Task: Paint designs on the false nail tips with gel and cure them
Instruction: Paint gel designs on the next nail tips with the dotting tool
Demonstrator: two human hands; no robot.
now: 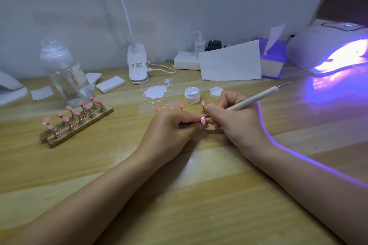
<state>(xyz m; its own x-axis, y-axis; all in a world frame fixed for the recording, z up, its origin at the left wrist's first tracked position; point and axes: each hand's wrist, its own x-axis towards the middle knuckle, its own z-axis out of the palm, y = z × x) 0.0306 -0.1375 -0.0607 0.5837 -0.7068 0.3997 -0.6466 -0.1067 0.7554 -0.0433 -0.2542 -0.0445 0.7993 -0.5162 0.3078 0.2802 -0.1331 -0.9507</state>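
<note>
- At the middle of the wooden counter (199, 195), the left hand (171, 127) pinches a small stand carrying a pink nail tip (203, 120) with white dots, fingers curled round its stem.
- Just beside it, the right hand (233, 119) grips a dotting pen (256, 98) like a pencil; the working end at the tip is hidden by the fingers, while the metal ball end points up and right.
- Behind the hands stand more pink tips on stands (180, 106), an open white gel jar (192, 94) and its lid (216, 92) just to the right.
- To the left, well apart, a wooden holder (76, 126) carries two rows of pink tips.
- At the far right, a curing lamp (328, 51) glows violet.
- Along the back lie a clear bottle (65, 71), a white smear (155, 91) and a sheet of paper (231, 61).
</note>
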